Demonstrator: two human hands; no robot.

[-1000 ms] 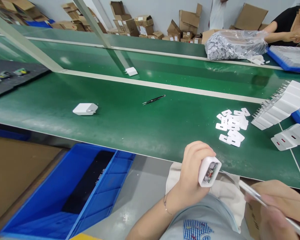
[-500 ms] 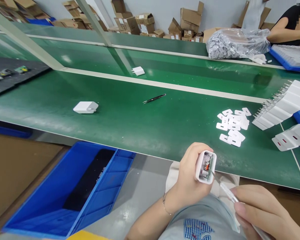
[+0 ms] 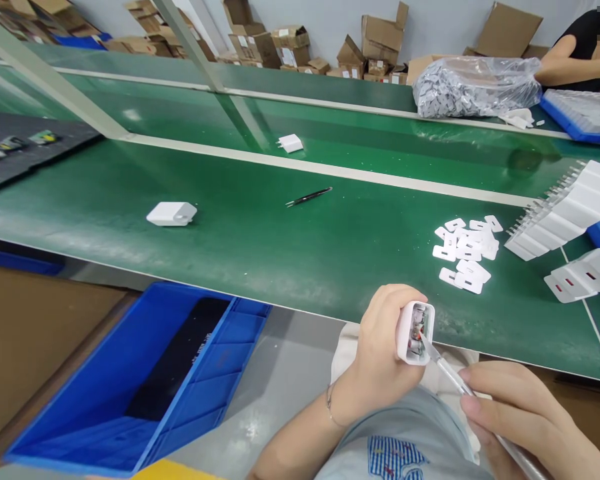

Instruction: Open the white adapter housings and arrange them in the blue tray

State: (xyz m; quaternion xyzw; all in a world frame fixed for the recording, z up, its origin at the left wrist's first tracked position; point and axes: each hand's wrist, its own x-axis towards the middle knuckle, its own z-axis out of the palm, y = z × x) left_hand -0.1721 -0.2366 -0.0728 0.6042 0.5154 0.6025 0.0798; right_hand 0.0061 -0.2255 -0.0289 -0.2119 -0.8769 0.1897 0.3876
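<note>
My left hand [image 3: 380, 350] grips a white charger housing [image 3: 415, 332] with its open end toward me, showing small parts inside. My right hand [image 3: 525, 420] holds a thin clear-handled tool [image 3: 455, 377] like a pen, its metal tip inside the housing's open end. Both hands hover over my lap, just in front of the green bench edge [image 3: 280, 303].
On the green bench lie a white charger [image 3: 172, 213], black tweezers [image 3: 309, 197], a pile of white cover plates [image 3: 465, 250] and rows of white housings [image 3: 565, 210]. Another charger [image 3: 290, 143] lies on the conveyor. A blue bin [image 3: 145, 380] stands at lower left. A person works at far right.
My right hand brought the tool up from the lower right and put its tip into the housing. The charger on the conveyor drifted right.
</note>
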